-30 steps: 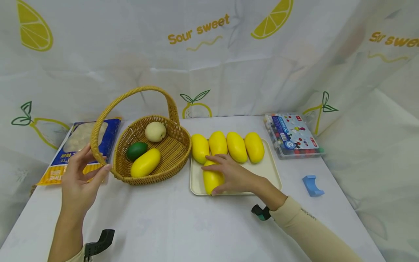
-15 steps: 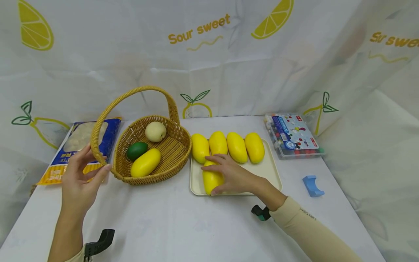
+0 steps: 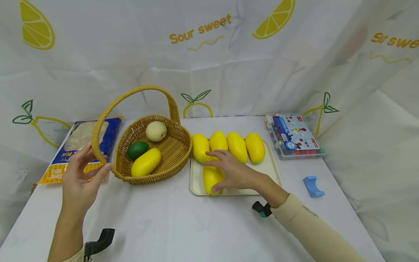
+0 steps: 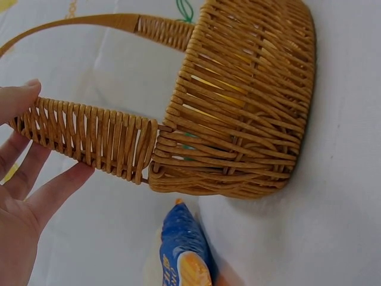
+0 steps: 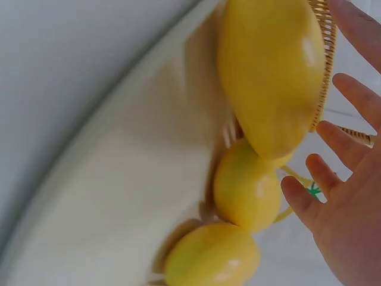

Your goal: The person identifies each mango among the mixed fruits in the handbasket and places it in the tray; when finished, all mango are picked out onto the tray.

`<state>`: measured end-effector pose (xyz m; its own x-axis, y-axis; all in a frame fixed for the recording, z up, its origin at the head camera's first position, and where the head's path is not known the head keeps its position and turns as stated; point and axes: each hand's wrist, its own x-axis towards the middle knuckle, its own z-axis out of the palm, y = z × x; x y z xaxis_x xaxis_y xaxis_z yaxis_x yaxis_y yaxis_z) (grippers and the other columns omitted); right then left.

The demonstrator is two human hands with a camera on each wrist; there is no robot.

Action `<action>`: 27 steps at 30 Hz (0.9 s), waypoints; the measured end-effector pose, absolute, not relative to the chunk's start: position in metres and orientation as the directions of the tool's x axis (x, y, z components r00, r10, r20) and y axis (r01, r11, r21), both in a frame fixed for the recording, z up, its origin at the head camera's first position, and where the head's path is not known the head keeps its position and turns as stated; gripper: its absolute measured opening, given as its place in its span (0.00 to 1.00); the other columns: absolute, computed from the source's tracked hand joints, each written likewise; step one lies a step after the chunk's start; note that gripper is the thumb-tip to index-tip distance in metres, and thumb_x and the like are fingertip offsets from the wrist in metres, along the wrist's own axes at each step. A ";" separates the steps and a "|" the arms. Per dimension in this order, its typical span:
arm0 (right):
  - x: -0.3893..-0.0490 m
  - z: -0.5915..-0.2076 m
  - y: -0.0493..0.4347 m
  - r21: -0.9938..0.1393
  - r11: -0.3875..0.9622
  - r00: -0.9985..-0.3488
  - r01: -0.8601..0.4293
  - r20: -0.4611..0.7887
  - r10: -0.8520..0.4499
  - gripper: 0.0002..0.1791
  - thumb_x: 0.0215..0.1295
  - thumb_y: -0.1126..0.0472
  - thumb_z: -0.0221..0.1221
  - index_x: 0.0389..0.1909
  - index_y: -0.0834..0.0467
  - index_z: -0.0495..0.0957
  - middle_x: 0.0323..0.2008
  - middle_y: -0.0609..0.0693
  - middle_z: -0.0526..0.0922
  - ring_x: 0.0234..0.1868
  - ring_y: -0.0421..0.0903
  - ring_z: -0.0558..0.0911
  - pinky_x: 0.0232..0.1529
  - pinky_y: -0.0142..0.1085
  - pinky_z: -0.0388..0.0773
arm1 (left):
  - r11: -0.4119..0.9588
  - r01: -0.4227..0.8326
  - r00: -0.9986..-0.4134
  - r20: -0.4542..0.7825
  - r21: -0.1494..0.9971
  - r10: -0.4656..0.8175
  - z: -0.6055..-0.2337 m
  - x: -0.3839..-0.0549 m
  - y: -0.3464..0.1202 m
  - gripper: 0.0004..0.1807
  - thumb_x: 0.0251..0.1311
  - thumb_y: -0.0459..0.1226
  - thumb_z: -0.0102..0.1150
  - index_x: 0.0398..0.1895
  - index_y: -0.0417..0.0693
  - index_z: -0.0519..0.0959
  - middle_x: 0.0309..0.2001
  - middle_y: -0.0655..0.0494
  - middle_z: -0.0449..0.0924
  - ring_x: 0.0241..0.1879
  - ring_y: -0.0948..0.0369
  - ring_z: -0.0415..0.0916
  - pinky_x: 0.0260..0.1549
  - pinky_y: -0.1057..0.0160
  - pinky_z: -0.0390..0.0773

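Note:
In the head view, my left hand (image 3: 78,185) pinches the handle of the wicker basket (image 3: 176,167) between thumb and fingers. Inside lie a yellow mango (image 3: 146,162), a dark green oval fruit (image 3: 137,150) and a pale round fruit (image 3: 156,131). To the right, my right hand (image 3: 240,174) hovers with spread fingers over a mango (image 3: 212,181) at the front left of the cream tray (image 3: 262,176). The right wrist view shows this hand (image 5: 351,202) apart from the nearest mango (image 5: 271,71), its fingers extended. Several more mangoes (image 3: 237,147) line the tray's back edge.
A blue and yellow food bag (image 3: 78,138) lies behind the left hand, beside the basket. At the back right is a clear plastic box (image 3: 294,136) of colourful pieces. A blue curved block (image 3: 313,186) sits near the table's right edge. A printed white curtain (image 3: 209,72) hangs behind.
My right hand's fingers and thumb have risen slightly off the front mango, uncovering more of it. The left hand keeps its grip on the basket handle.

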<state>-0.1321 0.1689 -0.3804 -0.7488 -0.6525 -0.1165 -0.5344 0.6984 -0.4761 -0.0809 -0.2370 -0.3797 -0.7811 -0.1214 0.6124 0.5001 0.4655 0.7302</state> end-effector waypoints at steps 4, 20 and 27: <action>-0.139 -0.364 0.166 -0.491 0.696 -0.751 -0.524 -0.118 -0.649 0.46 0.51 0.43 0.76 0.73 0.46 0.71 0.79 0.52 0.60 0.80 0.58 0.58 0.78 0.60 0.63 | 0.456 0.509 -0.778 0.616 0.730 -0.119 -0.379 -0.081 -0.237 0.39 0.53 0.14 0.63 0.71 0.34 0.67 0.59 0.73 0.75 0.57 0.72 0.78 0.46 0.83 0.79; -0.168 -0.334 0.135 -0.580 0.561 -0.672 -0.591 -0.031 -0.740 0.49 0.56 0.45 0.75 0.77 0.47 0.64 0.78 0.52 0.62 0.80 0.54 0.61 0.79 0.54 0.64 | 0.470 0.494 -0.786 0.607 0.731 -0.118 -0.378 -0.081 -0.237 0.40 0.52 0.14 0.63 0.71 0.36 0.67 0.60 0.74 0.75 0.57 0.72 0.78 0.46 0.83 0.79; -0.184 -0.322 0.109 -0.629 0.493 -0.624 -0.601 -0.016 -0.781 0.48 0.57 0.46 0.74 0.77 0.46 0.63 0.77 0.46 0.66 0.80 0.49 0.61 0.81 0.50 0.60 | 0.450 0.496 -0.790 0.601 0.742 -0.121 -0.379 -0.082 -0.238 0.41 0.51 0.12 0.63 0.71 0.35 0.67 0.60 0.72 0.76 0.57 0.72 0.78 0.46 0.83 0.79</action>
<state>-0.1844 0.1087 -0.3217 -0.6242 -0.7811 -0.0161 -0.6007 0.4931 -0.6293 -0.0820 -0.2381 -0.3795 -0.7897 -0.1212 0.6014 0.4964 0.4498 0.7425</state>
